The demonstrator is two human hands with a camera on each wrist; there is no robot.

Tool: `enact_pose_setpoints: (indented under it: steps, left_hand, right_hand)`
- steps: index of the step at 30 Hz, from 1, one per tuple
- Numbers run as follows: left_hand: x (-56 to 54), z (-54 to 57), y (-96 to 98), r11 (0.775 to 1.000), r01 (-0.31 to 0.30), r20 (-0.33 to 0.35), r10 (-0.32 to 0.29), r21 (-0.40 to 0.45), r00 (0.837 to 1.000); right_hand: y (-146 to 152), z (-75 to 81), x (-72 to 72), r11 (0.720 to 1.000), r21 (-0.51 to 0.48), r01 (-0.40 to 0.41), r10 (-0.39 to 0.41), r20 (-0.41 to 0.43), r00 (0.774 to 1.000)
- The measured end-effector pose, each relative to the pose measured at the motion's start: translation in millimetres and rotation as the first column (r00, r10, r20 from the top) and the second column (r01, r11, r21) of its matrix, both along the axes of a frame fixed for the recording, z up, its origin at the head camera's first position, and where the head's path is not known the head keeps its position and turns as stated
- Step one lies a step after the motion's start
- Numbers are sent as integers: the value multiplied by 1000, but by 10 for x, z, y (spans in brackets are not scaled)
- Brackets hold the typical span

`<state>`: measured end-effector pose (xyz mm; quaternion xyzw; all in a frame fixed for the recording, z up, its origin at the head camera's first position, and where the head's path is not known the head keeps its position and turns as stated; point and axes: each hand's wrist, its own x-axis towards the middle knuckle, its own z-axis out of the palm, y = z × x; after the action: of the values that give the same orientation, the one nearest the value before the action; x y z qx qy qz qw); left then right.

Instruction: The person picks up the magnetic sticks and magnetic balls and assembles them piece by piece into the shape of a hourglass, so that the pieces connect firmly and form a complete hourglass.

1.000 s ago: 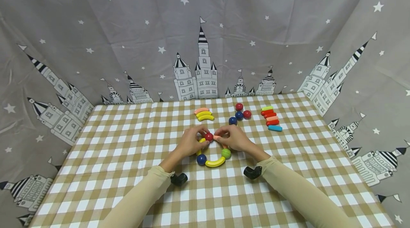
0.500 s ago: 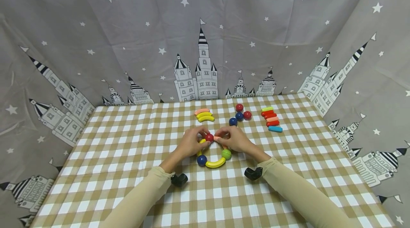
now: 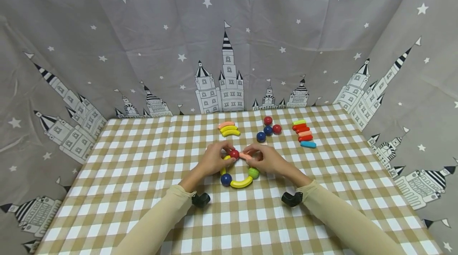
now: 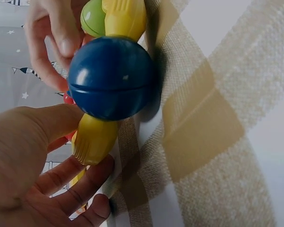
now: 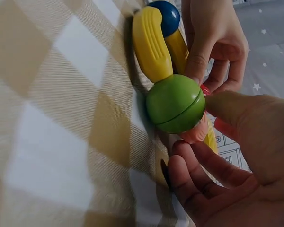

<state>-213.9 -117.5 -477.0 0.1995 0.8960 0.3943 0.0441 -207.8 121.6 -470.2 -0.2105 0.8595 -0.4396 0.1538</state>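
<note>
A ring of balls and curved sticks lies mid-table. My left hand [image 3: 212, 160] pinches the red ball [image 3: 234, 154] at its far side between thumb and fingers. My right hand [image 3: 266, 159] holds the pink curved stick [image 3: 245, 156], whose end meets the red ball. The green ball [image 5: 176, 104] sits by the right thumb, joined to the pink stick and to a yellow curved stick [image 3: 241, 183]. That yellow stick leads to the blue ball [image 4: 111, 78]. Another yellow stick [image 4: 94, 139] runs from the blue ball beneath my left hand, partly hidden by the fingers.
Beyond the hands lie a pink and two yellow curved sticks [image 3: 229, 128]. Right of them sit loose red and blue balls [image 3: 268, 130]. Several straight sticks [image 3: 305, 135] form a column farther right. The checked tablecloth [image 3: 150, 167] meets a grey castle-print curtain [image 3: 143, 48].
My right hand has shifted slightly right and down along the pink stick, so more of the stick shows beside the red ball. My left hand keeps its grip on the red ball.
</note>
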Motion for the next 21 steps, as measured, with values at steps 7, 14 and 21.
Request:
enact_pose_setpoints:
  steps: [7, 14, 21]
  left_hand:
    - [1, 4, -5, 1000, 9, -24, -9, 3, 1000]
    - [11, 22, -10, 1000, -4, -28, 4, 14, 1000]
    - [-6, 31, 4, 1000, 5, -10, -5, -2, 1000]
  right_hand:
    - [157, -4, 164, 994, -36, -107, 106, -30, 994]
    - [183, -60, 248, 992, 12, -129, 130, -56, 990]
    - [252, -33, 252, 995, 44, -93, 95, -54, 994]
